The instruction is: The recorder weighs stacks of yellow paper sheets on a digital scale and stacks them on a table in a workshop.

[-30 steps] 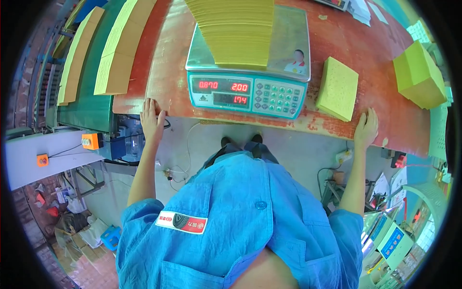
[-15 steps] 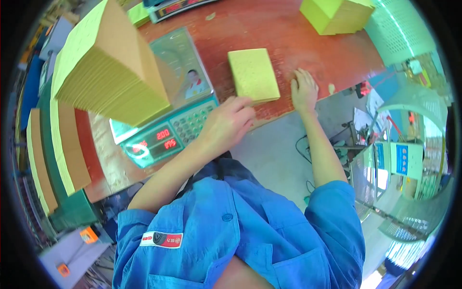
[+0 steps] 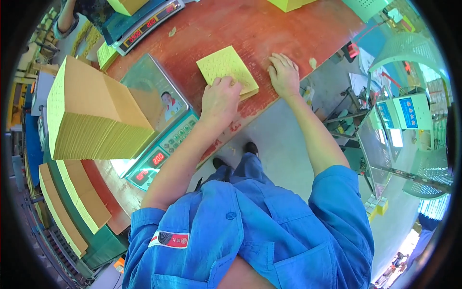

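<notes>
A low stack of yellow paper sheets point(image 3: 224, 62) lies on the red tabletop, turned at a slant. My left hand point(image 3: 220, 101) is at its near left edge, fingers curled and closed on the top sheets; the fingertips are partly hidden. To the right of the stack, apart from it, my right hand point(image 3: 285, 74) rests on the table by the front edge. Its fingers are stretched out and it holds nothing. Left of my left arm, a tall stack of yellow and brown paper point(image 3: 91, 111) stands on a green digital scale point(image 3: 185, 129) with lit red digits.
The worn red table point(image 3: 192, 29) has a slanting front edge. A second scale point(image 3: 149, 24) stands at the far left, with another person's arm point(image 3: 66, 21) beyond it. More paper stacks point(image 3: 84, 192) lie at the left; a yellow block point(image 3: 288, 4) is at the far edge. Metal frames point(image 3: 380, 159) stand at right.
My view has shifted and turned. My left hand has moved from beside the low stack's near corner onto its near edge. My right hand still rests on the table.
</notes>
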A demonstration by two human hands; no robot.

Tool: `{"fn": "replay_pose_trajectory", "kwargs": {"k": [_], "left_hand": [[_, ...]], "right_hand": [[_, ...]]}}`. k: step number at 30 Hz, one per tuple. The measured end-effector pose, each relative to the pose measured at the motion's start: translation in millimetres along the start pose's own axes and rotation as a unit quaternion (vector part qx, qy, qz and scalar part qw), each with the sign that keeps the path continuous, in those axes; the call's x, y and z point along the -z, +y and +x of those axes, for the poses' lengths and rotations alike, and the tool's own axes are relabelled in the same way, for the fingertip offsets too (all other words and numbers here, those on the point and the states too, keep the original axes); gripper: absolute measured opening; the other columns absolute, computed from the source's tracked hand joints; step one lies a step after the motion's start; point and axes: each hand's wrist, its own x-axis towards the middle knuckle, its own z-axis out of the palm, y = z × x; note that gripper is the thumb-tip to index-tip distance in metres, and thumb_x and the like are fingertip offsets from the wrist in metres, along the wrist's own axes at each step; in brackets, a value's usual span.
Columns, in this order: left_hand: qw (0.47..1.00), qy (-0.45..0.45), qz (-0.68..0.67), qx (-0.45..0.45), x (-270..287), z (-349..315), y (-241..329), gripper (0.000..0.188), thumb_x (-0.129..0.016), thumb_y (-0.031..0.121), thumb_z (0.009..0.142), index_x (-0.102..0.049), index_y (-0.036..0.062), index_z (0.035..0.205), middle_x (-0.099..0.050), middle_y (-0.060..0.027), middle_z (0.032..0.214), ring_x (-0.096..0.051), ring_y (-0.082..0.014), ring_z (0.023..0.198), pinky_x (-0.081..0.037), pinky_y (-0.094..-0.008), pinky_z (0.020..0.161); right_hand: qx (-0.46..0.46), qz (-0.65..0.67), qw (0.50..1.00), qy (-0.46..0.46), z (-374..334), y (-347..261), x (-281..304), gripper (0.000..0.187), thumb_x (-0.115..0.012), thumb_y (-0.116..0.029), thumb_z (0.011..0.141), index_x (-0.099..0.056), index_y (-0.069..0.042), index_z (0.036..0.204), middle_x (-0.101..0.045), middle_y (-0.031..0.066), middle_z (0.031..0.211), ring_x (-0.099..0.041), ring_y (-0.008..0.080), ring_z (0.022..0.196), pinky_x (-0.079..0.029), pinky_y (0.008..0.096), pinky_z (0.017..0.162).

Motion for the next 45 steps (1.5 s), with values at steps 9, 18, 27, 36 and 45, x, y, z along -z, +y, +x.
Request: {"fn": "replay_pose_trajectory", "kwargs": {"k": [9, 18, 27, 36, 45], "left_hand": [[0.999, 0.025, 0.04, -0.005, -1.9, -2.9, 12.4, 0.025, -0.07, 0.01, 0.075, -0.061, 0.0048, 0.097, -0.059, -0.0125, 0.113, -0.057, -0.0313, 0.104, -0.048, -0.044, 0.083], [1.0, 0.005, 0.01, 0.025, 6.2, 1.6, 21.5, 0.014, -0.064, 0.006, 0.079, -0.06, 0.002, 0.092, -0.062, -0.0145, 0.115, -0.058, -0.0322, 0.106, -0.048, -0.0431, 0.09], [0.989, 0.149, 0.005, 0.025, 33.5, -5.4, 53.7, 0.01, -0.069, 0.001, 0.072, -0.062, 0.0011, 0.079, -0.062, -0.0149, 0.119, -0.054, -0.0376, 0.118, -0.045, -0.0483, 0.096], [0.874, 0.171, -0.323, 0.321, 11.5, -96.7, 71.4, 0.096, -0.081, 0.031, 0.075, -0.028, -0.0043, 0.146, -0.038, -0.0234, 0.146, -0.04, -0.0348, 0.135, -0.035, -0.0415, 0.111], [0.62, 0.385, -0.628, 0.269, 203.5, -140.0, 40.2, 0.021, -0.072, 0.012, 0.084, -0.061, 0.0046, 0.101, -0.065, -0.0015, 0.089, -0.061, -0.0089, 0.081, -0.049, -0.0249, 0.072]], "right_hand": [[-0.012, 0.026, 1.0, 0.0, -6.1, -2.6, 0.9, 0.029, -0.059, -0.018, 0.084, -0.064, -0.008, 0.111, -0.059, 0.0068, 0.125, -0.048, 0.0263, 0.125, -0.035, 0.0445, 0.104], [0.017, 0.094, 0.995, 0.041, -6.4, 2.2, 4.3, 0.022, -0.062, -0.015, 0.081, -0.066, -0.008, 0.101, -0.063, 0.0073, 0.116, -0.052, 0.0282, 0.118, -0.035, 0.0449, 0.103], [-0.234, 0.584, 0.751, -0.199, 11.8, -26.7, 67.7, 0.029, -0.063, -0.025, 0.092, -0.065, 0.0, 0.104, -0.068, 0.0079, 0.094, -0.064, 0.0153, 0.075, -0.052, 0.0308, 0.067], [-0.159, 0.647, 0.684, -0.298, -23.6, -78.8, 121.8, 0.036, -0.052, 0.001, 0.09, -0.05, 0.006, 0.126, -0.061, 0.0114, 0.118, -0.058, 0.0158, 0.108, -0.045, 0.0302, 0.094], [0.087, 0.595, 0.741, -0.298, 56.5, -236.0, 209.9, 0.03, -0.058, -0.005, 0.089, -0.057, 0.006, 0.117, -0.064, 0.0068, 0.099, -0.06, 0.0099, 0.089, -0.048, 0.0251, 0.079]]}}
